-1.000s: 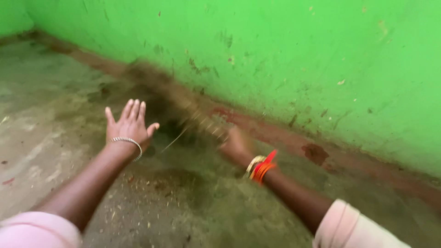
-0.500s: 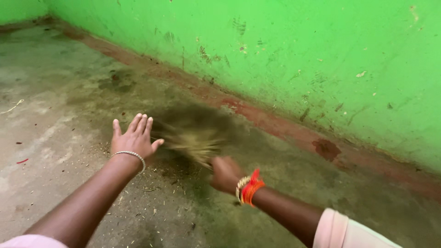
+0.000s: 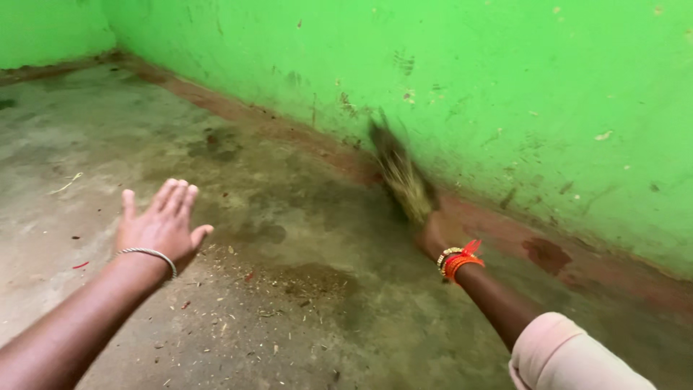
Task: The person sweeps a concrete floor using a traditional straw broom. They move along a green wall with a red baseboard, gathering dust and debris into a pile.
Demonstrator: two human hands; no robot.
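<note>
Pink sleeve (image 3: 570, 354), silver bangle (image 3: 149, 254) (left wrist), orange-and-gold bangles (image 3: 457, 261) on the right.

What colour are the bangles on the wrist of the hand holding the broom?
Orange-red with gold ones beside them, on the bangles; head view.

Concrete floor (image 3: 303, 217) (scattered straw bits (image 3: 245, 318))

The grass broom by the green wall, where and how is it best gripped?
Probably at the bound narrow end of the broom, where the right hand holds it now. Come from the floor side, opposite the wall: the bristles point up and away there, blurred.
</note>
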